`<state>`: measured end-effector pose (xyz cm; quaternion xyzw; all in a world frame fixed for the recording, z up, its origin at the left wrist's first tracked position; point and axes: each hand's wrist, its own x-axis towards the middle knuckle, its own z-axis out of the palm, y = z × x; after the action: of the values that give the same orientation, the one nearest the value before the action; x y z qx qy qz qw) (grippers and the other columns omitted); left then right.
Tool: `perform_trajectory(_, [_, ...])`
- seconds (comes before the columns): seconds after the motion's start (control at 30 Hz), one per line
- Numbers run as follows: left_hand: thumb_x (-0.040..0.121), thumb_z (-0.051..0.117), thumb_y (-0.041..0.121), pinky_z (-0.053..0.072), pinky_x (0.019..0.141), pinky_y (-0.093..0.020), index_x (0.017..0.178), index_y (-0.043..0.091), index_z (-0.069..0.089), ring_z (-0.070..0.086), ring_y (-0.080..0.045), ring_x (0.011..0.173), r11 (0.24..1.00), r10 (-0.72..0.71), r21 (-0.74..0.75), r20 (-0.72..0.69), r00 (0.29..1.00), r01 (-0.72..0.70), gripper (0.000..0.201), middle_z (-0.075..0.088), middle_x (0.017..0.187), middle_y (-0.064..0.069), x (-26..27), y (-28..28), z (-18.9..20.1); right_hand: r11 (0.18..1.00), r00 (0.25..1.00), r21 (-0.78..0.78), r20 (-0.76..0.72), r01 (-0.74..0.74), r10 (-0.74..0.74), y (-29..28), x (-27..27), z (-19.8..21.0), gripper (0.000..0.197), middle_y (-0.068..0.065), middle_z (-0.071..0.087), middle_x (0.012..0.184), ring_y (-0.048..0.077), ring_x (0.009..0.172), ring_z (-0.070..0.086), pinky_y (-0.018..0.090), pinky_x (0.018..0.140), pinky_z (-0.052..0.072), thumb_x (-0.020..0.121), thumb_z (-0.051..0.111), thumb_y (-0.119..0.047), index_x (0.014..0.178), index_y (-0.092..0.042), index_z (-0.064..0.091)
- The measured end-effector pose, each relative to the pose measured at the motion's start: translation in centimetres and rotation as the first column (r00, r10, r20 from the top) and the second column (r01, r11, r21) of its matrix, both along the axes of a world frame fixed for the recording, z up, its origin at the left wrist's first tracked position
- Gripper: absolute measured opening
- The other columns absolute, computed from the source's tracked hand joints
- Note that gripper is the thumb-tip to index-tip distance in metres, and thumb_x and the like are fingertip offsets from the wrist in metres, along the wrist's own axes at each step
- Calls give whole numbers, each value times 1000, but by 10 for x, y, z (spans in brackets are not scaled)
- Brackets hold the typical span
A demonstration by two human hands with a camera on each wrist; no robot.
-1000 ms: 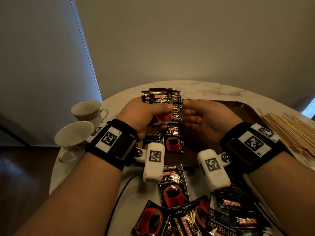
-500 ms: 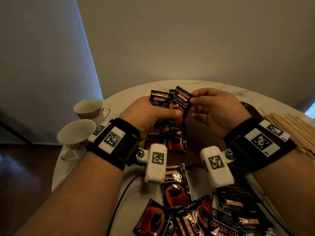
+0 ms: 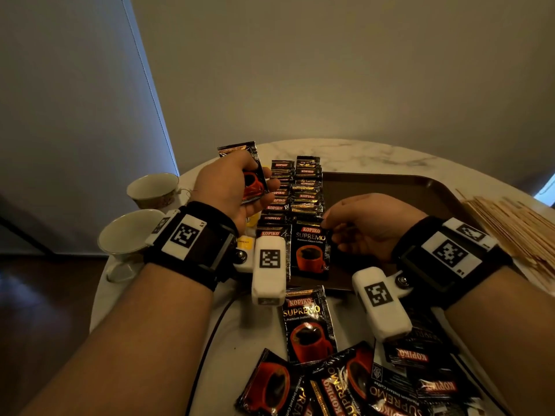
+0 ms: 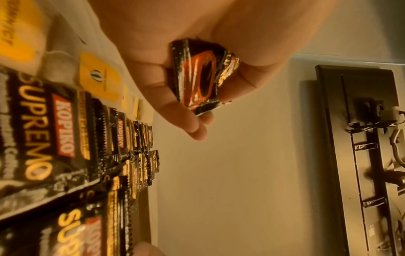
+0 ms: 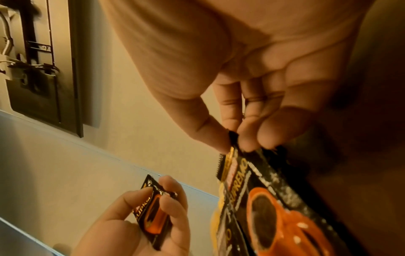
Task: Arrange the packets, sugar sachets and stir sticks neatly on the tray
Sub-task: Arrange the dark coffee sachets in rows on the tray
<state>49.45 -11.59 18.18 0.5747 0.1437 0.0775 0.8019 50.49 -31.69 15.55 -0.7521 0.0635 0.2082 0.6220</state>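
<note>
The right hand (image 5: 252, 78) pinches the top corner of a black Kopiko Supremo coffee packet (image 5: 274, 207) printed with an orange cup, thumb against curled fingers (image 5: 271, 131). Lower left, the left hand (image 5: 131, 225) grips another such packet (image 5: 153, 207), bent between thumb and fingers. A dark wall panel (image 5: 43, 69) with cables shows upper left.

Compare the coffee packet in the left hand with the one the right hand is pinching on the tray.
The packet in the left hand is lifted clear of the tray, gripped around its body by the left hand. The packet under the right hand lies flat at the near end of a row, pinched only at its top corner by the right hand. The first is crumpled; the second looks smooth. Both are black Kopiko Supremo packets.
</note>
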Motion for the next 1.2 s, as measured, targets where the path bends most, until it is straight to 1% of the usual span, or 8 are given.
perform_trajectory(0.1, [95, 54, 12, 58, 57, -30, 105, 9, 64, 77, -21, 76, 1000, 9, -9, -12, 1000, -9, 15, 74, 85, -7, 1, 0, -1, 1000, 1000, -14, 21, 4, -4, 0, -1, 0, 10, 11, 63, 88, 17, 66, 59, 25, 52, 52, 87, 70, 0, 96, -4, 71])
perform_trajectory(0.27, [96, 54, 11, 59, 58, -32, 99, 8, 64, 78, -23, 75, 1000, 1, -4, -12, 1000, -1, 11, 73, 86, -9, -2, -3, 0, 999, 999, -37, 46, -5, 7, -1, -2, 1, 9, 9, 66, 86, 17, 67, 59, 24, 52, 52, 87, 69, 1, 91, -7, 73])
perform_trajectory(0.57, [97, 54, 12, 61, 63, -33, 96, 9, 62, 76, -22, 71, 1000, -25, 17, -20, 999, 25, 9, 71, 84, -9, -3, -5, 1, 999, 999, -35, 35, 31, -30, 1, -2, 2, 14, 12, 65, 86, 18, 66, 61, 25, 51, 53, 87, 66, 5, 96, -2, 74])
perform_trajectory(0.73, [98, 54, 12, 61, 58, -33, 99, 9, 61, 77, -24, 72, 999, -52, 8, -17, 998, 52, 7, 72, 82, -11, -4, -6, 0, 999, 999, -33, 29, 33, -32, 0, 1, -1, 17, 7, 65, 71, 16, 61, 62, 26, 52, 53, 87, 71, -1, 104, 2, 71])
perform_trajectory(0.87, [98, 54, 12, 62, 58, -33, 103, 9, 62, 78, -27, 79, 996, -88, 10, -30, 996, 89, 10, 77, 93, -16, -4, -7, -1, 999, 1000, -34, 15, 11, -10, 0, 2, -2, 13, 3, 64, 62, 15, 60, 62, 26, 55, 54, 87, 72, -3, 100, -2, 71])
perform_trajectory(1.0, [99, 55, 13, 62, 54, -32, 106, 9, 63, 79, -28, 78, 993, -117, 4, -41, 992, 117, 11, 79, 89, -15, -4, -8, -1, 999, 1000, -40, 7, 0, 0, -1, 2, -2, 13, -2, 60, 55, 14, 61, 58, 27, 59, 51, 87, 74, -9, 100, -7, 70])
perform_trajectory(1.1, [100, 57, 11, 60, 53, -32, 114, 8, 63, 79, -27, 80, 984, -166, 51, -37, 985, 168, 15, 78, 99, -16, -3, -8, -4, 998, 993, 44, 108, 40, -44, -2, 4, 1, 15, -3, 56, 61, 10, 57, 52, 27, 58, 46, 89, 74, -18, 103, -11, 71])
perform_trajectory(1.2, [98, 65, 10, 61, 57, -31, 117, 9, 67, 78, -24, 84, 937, -299, 177, -33, 954, 300, 19, 78, 104, -15, -3, -9, -7, 965, 968, 261, 242, 3, -68, 0, 3, 9, 14, -5, 59, 67, 8, 55, 53, 26, 58, 42, 92, 71, -26, 100, -15, 69])
